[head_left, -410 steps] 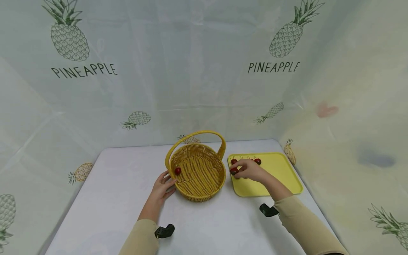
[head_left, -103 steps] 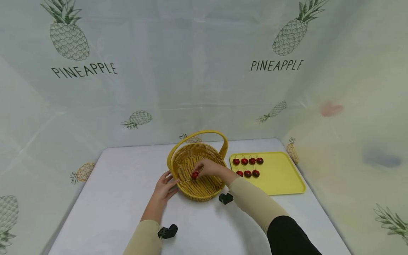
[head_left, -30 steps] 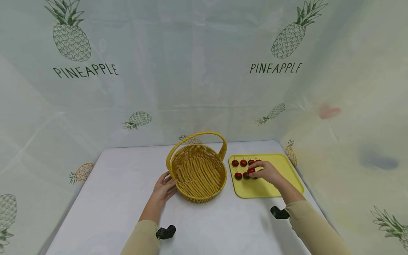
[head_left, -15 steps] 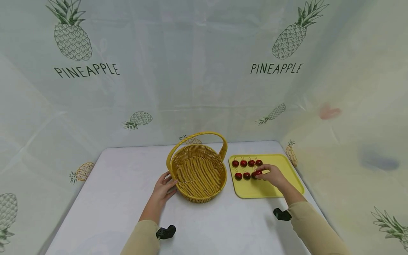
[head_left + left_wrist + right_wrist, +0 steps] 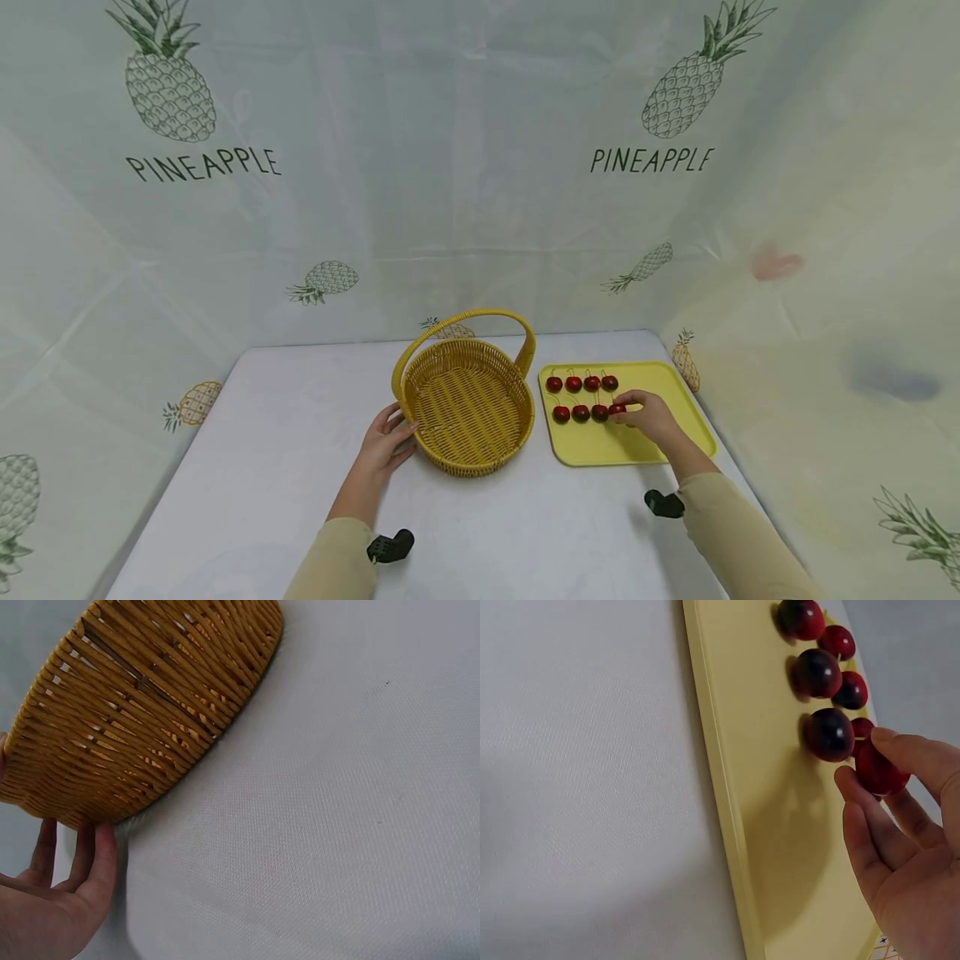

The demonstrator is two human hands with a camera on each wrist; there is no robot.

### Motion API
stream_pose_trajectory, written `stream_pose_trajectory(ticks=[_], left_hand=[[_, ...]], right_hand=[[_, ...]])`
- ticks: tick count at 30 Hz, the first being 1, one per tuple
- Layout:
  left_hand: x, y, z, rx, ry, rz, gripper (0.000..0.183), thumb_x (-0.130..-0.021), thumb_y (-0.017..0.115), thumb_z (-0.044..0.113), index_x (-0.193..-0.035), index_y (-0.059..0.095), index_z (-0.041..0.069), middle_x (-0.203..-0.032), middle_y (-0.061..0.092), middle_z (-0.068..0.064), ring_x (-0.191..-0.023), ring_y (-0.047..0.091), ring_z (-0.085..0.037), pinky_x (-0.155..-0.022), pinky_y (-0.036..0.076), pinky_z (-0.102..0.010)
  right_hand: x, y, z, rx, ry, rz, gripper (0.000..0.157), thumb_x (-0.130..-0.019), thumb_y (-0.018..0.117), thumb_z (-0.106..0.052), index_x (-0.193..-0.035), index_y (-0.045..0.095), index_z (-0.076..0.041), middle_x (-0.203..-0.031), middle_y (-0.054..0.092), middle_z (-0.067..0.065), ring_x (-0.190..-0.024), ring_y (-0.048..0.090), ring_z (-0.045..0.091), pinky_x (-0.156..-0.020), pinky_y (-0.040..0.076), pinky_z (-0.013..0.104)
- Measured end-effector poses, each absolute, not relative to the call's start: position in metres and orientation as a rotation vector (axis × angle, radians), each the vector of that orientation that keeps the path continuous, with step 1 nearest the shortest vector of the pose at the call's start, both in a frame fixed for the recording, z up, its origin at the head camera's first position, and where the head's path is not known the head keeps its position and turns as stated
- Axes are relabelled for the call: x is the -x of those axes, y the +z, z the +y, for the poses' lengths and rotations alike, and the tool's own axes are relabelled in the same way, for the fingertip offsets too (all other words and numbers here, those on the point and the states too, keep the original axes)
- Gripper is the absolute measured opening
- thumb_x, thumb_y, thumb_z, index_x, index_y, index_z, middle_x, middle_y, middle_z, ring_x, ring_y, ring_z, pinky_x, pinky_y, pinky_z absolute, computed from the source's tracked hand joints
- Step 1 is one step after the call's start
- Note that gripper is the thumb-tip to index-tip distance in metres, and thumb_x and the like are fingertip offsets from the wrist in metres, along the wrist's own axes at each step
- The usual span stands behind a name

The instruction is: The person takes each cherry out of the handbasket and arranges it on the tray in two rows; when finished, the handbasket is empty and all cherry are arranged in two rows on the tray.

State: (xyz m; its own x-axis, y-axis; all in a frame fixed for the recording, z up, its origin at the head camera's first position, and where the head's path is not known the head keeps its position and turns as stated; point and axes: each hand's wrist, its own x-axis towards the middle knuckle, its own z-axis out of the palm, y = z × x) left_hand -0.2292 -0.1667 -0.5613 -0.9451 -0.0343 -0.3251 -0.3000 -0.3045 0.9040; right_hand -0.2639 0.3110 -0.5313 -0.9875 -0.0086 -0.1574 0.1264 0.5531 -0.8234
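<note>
Between thumb and fingers, my right hand [image 5: 647,414] pinches a dark red cherry [image 5: 879,769], low over the yellow tray [image 5: 675,433] at the right end of its front row. Several other cherries [image 5: 829,735] sit on that tray in two rows, stems pointing away in the head view. At the table's middle stands a round, yellow-brown wicker basket [image 5: 468,408] with a tall handle. My left hand [image 5: 384,442] holds it by the left side, fingers against the outer wall [image 5: 142,712]; the thumb is mostly out of the left wrist view.
Both stand on a white-covered table [image 5: 300,433], the tray to the basket's right. A pale curtain [image 5: 465,167] printed with pineapples hangs behind and along the sides. The basket handle [image 5: 480,313] arches above the far rim.
From inside the basket, my right hand has carried a cherry to the tray, then shifted rightward along the front row. My left hand stays at the basket.
</note>
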Motion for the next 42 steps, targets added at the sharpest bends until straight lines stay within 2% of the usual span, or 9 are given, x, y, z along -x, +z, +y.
stream_pose_trajectory(ticks=[12,18,23,35,42], left_hand=[[0.228,-0.56,-0.166,0.432,2.364,1.749,0.064,-0.093,0.063,-0.001,-0.149,0.035,0.013,-0.154,0.029,-0.017,-0.125,0.048,-0.041,-0.099,0.039,-0.056],[0.228,-0.558,-0.166,0.441,2.366,1.751,0.064,-0.093,0.063,-0.001,-0.149,0.035,0.013,-0.154,0.029,-0.017,-0.124,0.048,-0.041,-0.099,0.04,-0.056],[0.229,-0.559,-0.165,0.453,2.363,1.75,0.064,-0.093,0.063,-0.001,-0.149,0.035,0.013,-0.154,0.03,-0.017,-0.124,0.048,-0.041,-0.098,0.041,-0.055],[0.231,-0.561,-0.167,0.44,2.372,1.746,0.065,-0.092,0.066,0.0,-0.148,0.036,0.014,-0.152,0.033,-0.016,-0.115,0.056,-0.035,-0.093,0.045,-0.049],[0.231,-0.562,-0.167,0.434,2.369,1.751,0.065,-0.092,0.066,0.001,-0.148,0.037,0.014,-0.153,0.032,-0.016,-0.117,0.055,-0.037,-0.094,0.045,-0.05]], right_hand=[[0.274,-0.546,0.315,-0.206,-1.439,2.674,0.026,-0.087,0.073,-0.005,-0.108,0.063,0.006,-0.113,0.059,0.023,-0.081,0.057,0.02,-0.069,0.052,0.036],[0.278,-0.548,0.314,-0.285,-1.381,2.693,0.026,-0.087,0.073,-0.006,-0.108,0.062,0.005,-0.114,0.058,0.024,-0.085,0.053,0.026,-0.066,0.045,0.031],[0.281,-0.552,0.314,-0.315,-1.358,2.698,0.026,-0.087,0.073,-0.004,-0.108,0.062,0.005,-0.113,0.058,0.024,-0.089,0.052,0.028,-0.068,0.045,0.03],[0.284,-0.555,0.312,-0.343,-1.392,2.683,0.026,-0.086,0.072,-0.002,-0.108,0.062,0.006,-0.105,0.061,0.02,-0.08,0.052,0.023,-0.063,0.046,0.029],[0.286,-0.554,0.311,-0.376,-1.398,2.647,0.025,-0.088,0.07,-0.002,-0.109,0.061,0.006,-0.103,0.061,0.018,-0.082,0.051,0.024,-0.065,0.045,0.028]])
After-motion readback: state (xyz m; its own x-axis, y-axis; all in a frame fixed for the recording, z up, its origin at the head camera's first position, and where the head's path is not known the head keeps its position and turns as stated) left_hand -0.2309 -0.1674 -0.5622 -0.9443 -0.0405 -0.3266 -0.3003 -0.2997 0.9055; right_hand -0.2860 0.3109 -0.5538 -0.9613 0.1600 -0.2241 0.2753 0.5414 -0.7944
